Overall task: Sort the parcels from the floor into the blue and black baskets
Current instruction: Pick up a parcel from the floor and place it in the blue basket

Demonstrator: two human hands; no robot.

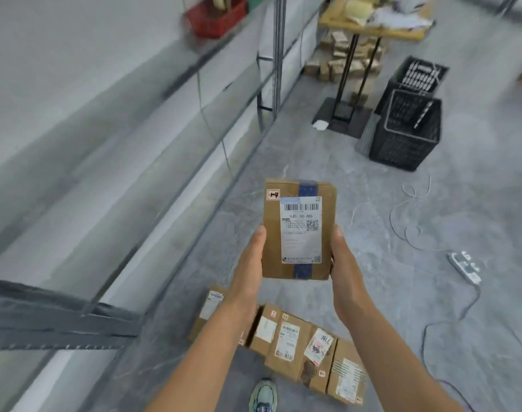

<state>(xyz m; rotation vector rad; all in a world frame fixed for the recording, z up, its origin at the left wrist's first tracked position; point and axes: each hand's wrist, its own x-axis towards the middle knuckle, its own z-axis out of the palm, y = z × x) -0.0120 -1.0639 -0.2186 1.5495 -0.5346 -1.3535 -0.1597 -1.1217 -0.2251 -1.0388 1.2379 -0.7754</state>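
A cardboard parcel (pixel 298 230) with a white shipping label is held up mid-scene. The left hand (pixel 250 263) grasps its left edge and the right hand (pixel 344 266) its right edge. More parcels (pixel 289 340) lie in a row on the near floor. At far right, a black basket (pixel 402 147) holds a slim pale object. The contents of a second black basket (pixel 399 78) behind it are too blurred to tell.

Brown parcel (pixel 298 230), blue tape, white label; black mesh baskets (pixel 407 130).
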